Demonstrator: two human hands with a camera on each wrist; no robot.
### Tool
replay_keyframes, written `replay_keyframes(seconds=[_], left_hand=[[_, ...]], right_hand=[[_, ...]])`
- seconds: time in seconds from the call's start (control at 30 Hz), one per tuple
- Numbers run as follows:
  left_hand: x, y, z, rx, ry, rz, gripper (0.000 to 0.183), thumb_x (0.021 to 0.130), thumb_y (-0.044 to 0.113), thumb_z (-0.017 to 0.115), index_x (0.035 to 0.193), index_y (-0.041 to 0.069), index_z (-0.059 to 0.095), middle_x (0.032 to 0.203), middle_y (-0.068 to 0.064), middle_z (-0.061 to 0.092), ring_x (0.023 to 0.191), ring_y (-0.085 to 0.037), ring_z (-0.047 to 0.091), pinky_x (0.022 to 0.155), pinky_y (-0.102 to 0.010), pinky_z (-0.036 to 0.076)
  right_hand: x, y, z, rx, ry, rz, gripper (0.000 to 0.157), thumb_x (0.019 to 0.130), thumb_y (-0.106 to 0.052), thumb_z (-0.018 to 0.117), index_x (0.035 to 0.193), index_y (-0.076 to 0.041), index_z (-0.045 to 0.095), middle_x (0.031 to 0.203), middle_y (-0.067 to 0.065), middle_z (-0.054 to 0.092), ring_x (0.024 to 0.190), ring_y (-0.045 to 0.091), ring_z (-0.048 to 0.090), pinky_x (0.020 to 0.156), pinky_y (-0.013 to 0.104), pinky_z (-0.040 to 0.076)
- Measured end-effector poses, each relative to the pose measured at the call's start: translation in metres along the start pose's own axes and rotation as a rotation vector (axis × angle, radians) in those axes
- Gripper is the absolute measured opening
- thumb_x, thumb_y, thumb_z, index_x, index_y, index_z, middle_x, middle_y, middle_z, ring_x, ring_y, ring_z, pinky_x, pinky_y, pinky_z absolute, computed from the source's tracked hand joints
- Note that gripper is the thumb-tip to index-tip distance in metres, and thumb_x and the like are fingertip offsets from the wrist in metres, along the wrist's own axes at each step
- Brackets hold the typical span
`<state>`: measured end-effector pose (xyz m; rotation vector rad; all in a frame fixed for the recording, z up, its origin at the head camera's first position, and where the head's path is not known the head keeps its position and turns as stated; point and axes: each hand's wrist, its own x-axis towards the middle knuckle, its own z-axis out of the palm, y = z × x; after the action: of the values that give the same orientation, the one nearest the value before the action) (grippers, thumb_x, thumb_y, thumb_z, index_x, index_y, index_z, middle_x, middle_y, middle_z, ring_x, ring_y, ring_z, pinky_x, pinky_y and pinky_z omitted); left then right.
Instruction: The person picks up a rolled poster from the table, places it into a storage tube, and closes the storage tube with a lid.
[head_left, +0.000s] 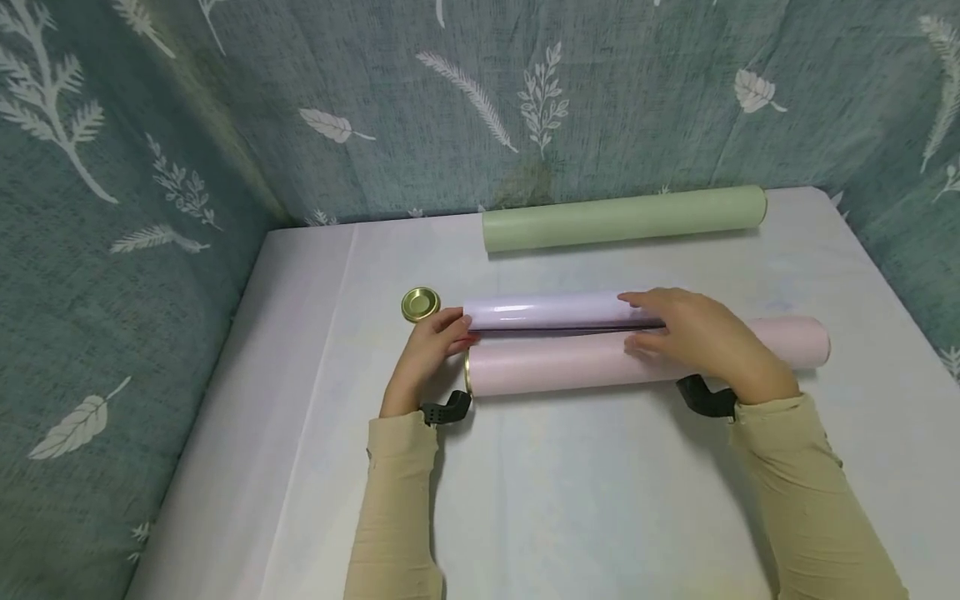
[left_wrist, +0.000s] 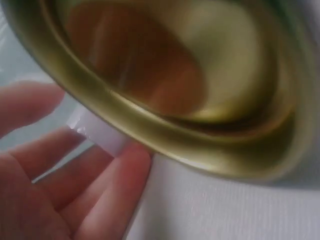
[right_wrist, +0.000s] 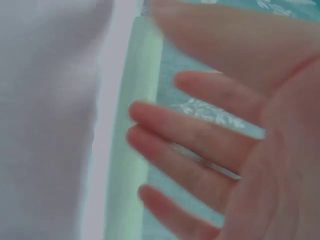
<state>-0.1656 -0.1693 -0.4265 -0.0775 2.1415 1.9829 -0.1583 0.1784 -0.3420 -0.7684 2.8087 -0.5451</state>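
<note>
A glossy lavender roll of sheet (head_left: 540,312) lies just behind a pink tube (head_left: 555,367). At the roll's left end, my left hand (head_left: 426,354) holds it between thumb and fingers; in the left wrist view the fingers (left_wrist: 112,192) reach round its lavender edge, partly behind the tube's gold metal end (left_wrist: 170,135). Over the right part of the pink tube hovers my right hand (head_left: 697,333), its fingertips beside the lavender roll's right part. The right wrist view shows that hand's fingers (right_wrist: 195,130) extended and spread, holding nothing. The roll's right end is hidden behind the hand.
A round gold lid (head_left: 420,304) lies left of the lavender roll, near my left fingers. A green tube (head_left: 626,219) rests along the table's back edge. Leaf-patterned curtains (head_left: 480,108) enclose the white table (head_left: 555,500) at the back and sides.
</note>
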Motion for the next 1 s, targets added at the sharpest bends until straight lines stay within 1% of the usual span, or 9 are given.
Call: replay_keyframes(seconds=[0.07, 0.27, 0.37, 0.5, 0.57, 0.67, 0.83, 0.93, 1.0], left_hand=[[-0.001, -0.002, -0.001, -0.031, -0.005, -0.002, 0.042, 0.09, 0.019, 0.055, 0.122, -0.006, 0.046, 0.114, -0.019, 0.054, 0.098, -0.028, 0.058, 0.082, -0.028, 0.047], [-0.001, -0.005, -0.003, -0.072, -0.033, -0.014, 0.039, 0.088, 0.02, 0.058, 0.116, -0.005, 0.049, 0.114, -0.017, 0.053, 0.103, -0.027, 0.056, 0.085, -0.029, 0.045], [-0.001, -0.004, -0.005, -0.053, -0.025, -0.019, 0.035, 0.086, 0.021, 0.06, 0.111, -0.004, 0.053, 0.11, -0.015, 0.054, 0.1, -0.023, 0.056, 0.084, -0.028, 0.046], [-0.005, -0.001, -0.009, 0.01, -0.025, -0.002, 0.027, 0.085, 0.019, 0.062, 0.102, -0.001, 0.056, 0.103, -0.011, 0.058, 0.095, -0.017, 0.056, 0.084, -0.027, 0.045], [-0.009, 0.004, -0.01, 0.035, -0.034, 0.013, 0.025, 0.084, 0.016, 0.061, 0.101, -0.002, 0.056, 0.101, -0.011, 0.059, 0.094, -0.017, 0.056, 0.084, -0.028, 0.044], [-0.016, 0.01, -0.012, 0.047, -0.028, 0.029, 0.023, 0.084, 0.014, 0.061, 0.101, -0.002, 0.057, 0.1, -0.013, 0.061, 0.093, -0.018, 0.057, 0.085, -0.029, 0.043], [-0.019, 0.009, -0.017, -0.11, 0.002, 0.031, 0.023, 0.085, 0.01, 0.06, 0.104, -0.004, 0.054, 0.108, -0.016, 0.055, 0.098, -0.025, 0.056, 0.087, -0.034, 0.044], [-0.013, -0.002, -0.021, -0.241, 0.035, 0.052, 0.021, 0.086, 0.008, 0.058, 0.103, -0.003, 0.051, 0.112, -0.015, 0.05, 0.101, -0.024, 0.054, 0.088, -0.036, 0.043], [-0.01, -0.008, -0.021, -0.306, 0.058, 0.071, 0.019, 0.086, 0.006, 0.056, 0.102, -0.002, 0.05, 0.115, -0.015, 0.047, 0.102, -0.023, 0.053, 0.089, -0.037, 0.043]], right_hand=[[0.006, -0.002, -0.009, -0.013, 0.039, -0.01, 0.054, 0.081, -0.037, 0.064, 0.129, -0.016, 0.048, 0.119, 0.006, 0.055, 0.113, 0.026, 0.046, 0.09, 0.046, 0.036], [0.039, 0.003, -0.034, -0.062, 0.022, -0.065, 0.052, 0.084, -0.039, 0.059, 0.129, -0.014, 0.047, 0.122, 0.008, 0.052, 0.114, 0.027, 0.045, 0.09, 0.046, 0.035], [0.064, 0.012, -0.043, -0.048, 0.001, -0.085, 0.055, 0.085, -0.04, 0.057, 0.131, -0.014, 0.044, 0.127, 0.011, 0.047, 0.116, 0.03, 0.042, 0.091, 0.048, 0.033], [0.098, 0.027, -0.048, -0.026, -0.043, -0.065, 0.061, 0.086, -0.042, 0.054, 0.137, -0.014, 0.035, 0.138, 0.015, 0.034, 0.126, 0.034, 0.029, 0.096, 0.053, 0.025], [0.112, 0.034, -0.048, -0.041, -0.068, -0.046, 0.064, 0.086, -0.042, 0.054, 0.139, -0.014, 0.031, 0.141, 0.017, 0.028, 0.128, 0.036, 0.023, 0.098, 0.055, 0.021], [0.128, 0.044, -0.046, -0.053, -0.092, -0.024, 0.067, 0.086, -0.038, 0.057, 0.14, -0.011, 0.027, 0.142, 0.019, 0.024, 0.128, 0.039, 0.02, 0.099, 0.056, 0.019], [0.149, 0.049, -0.042, -0.138, -0.128, -0.008, 0.072, 0.085, -0.034, 0.06, 0.142, -0.011, 0.022, 0.145, 0.02, 0.014, 0.131, 0.04, 0.007, 0.099, 0.06, 0.012], [0.158, 0.048, -0.04, -0.198, -0.188, 0.027, 0.079, 0.084, -0.038, 0.059, 0.144, -0.013, 0.013, 0.146, 0.02, 0.004, 0.132, 0.038, -0.008, 0.097, 0.063, 0.004], [0.162, 0.049, -0.037, -0.199, -0.218, 0.063, 0.086, 0.083, -0.04, 0.06, 0.144, -0.015, 0.005, 0.147, 0.019, -0.003, 0.13, 0.037, -0.015, 0.096, 0.064, 0.0]])
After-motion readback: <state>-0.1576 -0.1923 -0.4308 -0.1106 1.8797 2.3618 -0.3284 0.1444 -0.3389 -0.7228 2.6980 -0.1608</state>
